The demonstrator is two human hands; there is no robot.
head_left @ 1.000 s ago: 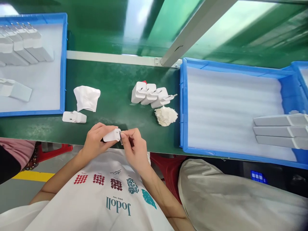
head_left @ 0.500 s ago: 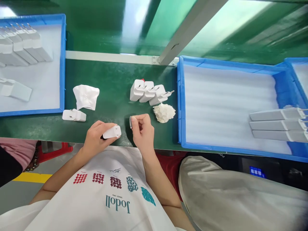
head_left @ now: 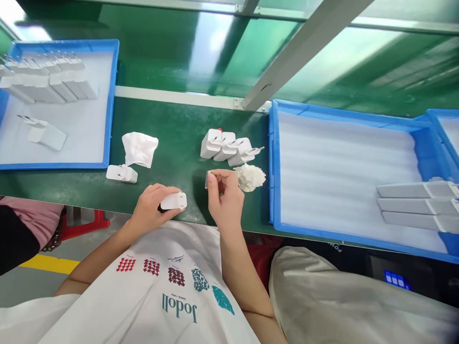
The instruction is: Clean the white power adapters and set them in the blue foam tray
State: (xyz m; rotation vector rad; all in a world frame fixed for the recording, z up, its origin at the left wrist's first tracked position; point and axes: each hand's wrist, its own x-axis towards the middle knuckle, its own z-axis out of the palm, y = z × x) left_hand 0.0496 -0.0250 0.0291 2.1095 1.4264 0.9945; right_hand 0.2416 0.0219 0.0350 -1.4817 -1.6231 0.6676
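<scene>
Left grip (head_left: 148, 206) has a boxy white plastic adapter (head_left: 172, 201), right grip (head_left: 225, 198) a thin grey piece (head_left: 207, 180); slack pinch could drop it lol.

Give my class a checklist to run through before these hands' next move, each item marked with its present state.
1. White power adapter held in left hand: ok.
2. Right hand free: not ok, it pinches a small thin piece.
3. That piece identified: cannot tell, mostly hidden.
4. Hands apart: ok.
5. Cream wad clear of right hand: cannot tell, they overlap in view.
</scene>
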